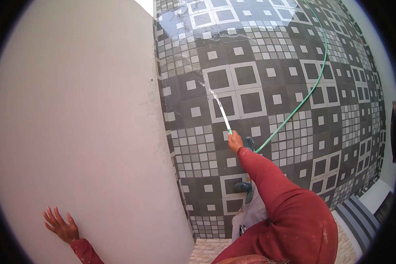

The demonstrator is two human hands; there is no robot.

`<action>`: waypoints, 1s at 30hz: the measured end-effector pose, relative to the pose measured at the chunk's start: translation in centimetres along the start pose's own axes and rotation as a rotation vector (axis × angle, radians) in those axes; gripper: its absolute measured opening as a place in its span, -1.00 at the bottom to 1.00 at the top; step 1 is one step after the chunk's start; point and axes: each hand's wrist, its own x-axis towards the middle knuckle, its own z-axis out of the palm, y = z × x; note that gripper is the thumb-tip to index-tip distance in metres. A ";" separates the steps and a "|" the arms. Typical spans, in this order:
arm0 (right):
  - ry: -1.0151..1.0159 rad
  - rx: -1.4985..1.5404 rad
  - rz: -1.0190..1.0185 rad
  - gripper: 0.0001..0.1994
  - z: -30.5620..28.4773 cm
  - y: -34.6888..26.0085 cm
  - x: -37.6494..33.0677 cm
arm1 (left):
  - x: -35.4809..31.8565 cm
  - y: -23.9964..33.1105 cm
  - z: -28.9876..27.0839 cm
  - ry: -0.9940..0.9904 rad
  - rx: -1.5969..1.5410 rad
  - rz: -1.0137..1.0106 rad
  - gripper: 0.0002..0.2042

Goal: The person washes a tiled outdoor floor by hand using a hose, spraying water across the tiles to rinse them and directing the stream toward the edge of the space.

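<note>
1. The white wall [75, 110] fills the left of the view; the left hand [60, 225] lies flat on it, fingers spread — seemingly bracing the body.
2. The patterned grey tile floor [268, 88] shines wet at the far end.
3. A green hose [314, 83] trails across the tiles to the right hand [235, 141], which is closed around its end — aimed forward, so the water jet [218, 106] lands on the tiles ahead.
</note>
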 end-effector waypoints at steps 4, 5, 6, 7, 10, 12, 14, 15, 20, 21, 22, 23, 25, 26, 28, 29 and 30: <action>0.184 0.066 0.034 -0.68 0.8 -0.8 7.7 | -1.2 -0.9 -1.2 -0.122 0.122 -0.022 -0.51; 0.288 0.057 0.034 -0.67 0.7 0.5 10.2 | -0.2 -0.4 -0.1 -0.145 0.122 -0.027 -0.46; 0.372 0.053 0.023 -0.66 0.8 0.9 12.4 | 0.3 -0.3 0.0 -0.180 0.143 -0.037 -0.39; 0.387 0.113 0.078 -0.66 0.6 0.8 14.3 | 0.3 -0.2 -0.2 -0.220 0.168 -0.047 -0.33; 0.457 0.254 0.191 -0.66 -1.3 -0.1 19.7 | 0.7 0.0 -0.5 -0.239 0.211 -0.017 -0.31; 0.528 0.289 0.205 -0.67 -3.3 -0.8 22.4 | 0.7 0.1 -0.4 -0.257 0.223 -0.044 -0.29; 0.500 0.328 0.278 -0.65 -5.7 -3.6 23.3 | 0.0 0.1 -0.8 -0.251 0.235 -0.044 -0.27; 0.497 0.350 0.309 -0.64 -7.3 -5.1 23.8 | -0.1 0.2 -1.0 -0.283 0.237 -0.067 -0.27; 0.551 0.395 0.303 -0.66 -13.9 -7.5 26.5 | 0.5 -0.1 -0.5 -0.322 0.180 -0.072 -0.24; 0.571 0.364 0.275 -0.66 -14.7 -8.7 26.7 | 0.2 -0.1 -0.8 -0.373 0.179 -0.092 -0.23; 0.589 0.334 0.251 -0.66 -15.4 -9.8 26.7 | 0.0 -0.1 -1.0 -0.424 0.179 -0.110 -0.23; 0.606 0.302 0.226 -0.65 -15.9 -11.0 26.8 | -0.4 -0.3 -1.1 -0.477 0.178 -0.128 -0.22; 0.555 0.345 0.272 -0.65 -16.8 -12.9 27.5 | -2.0 -1.1 -0.9 -0.532 0.134 -0.155 -0.23; 0.548 0.335 0.263 -0.65 -16.9 -13.6 27.9 | -2.4 -1.5 -0.4 -0.562 0.112 -0.167 -0.23; 0.551 0.194 0.184 -0.65 -16.9 -14.8 28.3 | -1.5 -0.9 0.3 -0.478 0.042 -0.178 -0.23; 0.558 0.163 0.172 -0.66 -17.0 -14.9 28.5 | -0.6 -0.9 0.7 -0.433 0.011 -0.181 -0.24; 0.520 0.156 0.181 -0.66 -16.8 -16.2 28.3 | 0.2 -0.7 1.2 -0.390 -0.010 -0.194 -0.24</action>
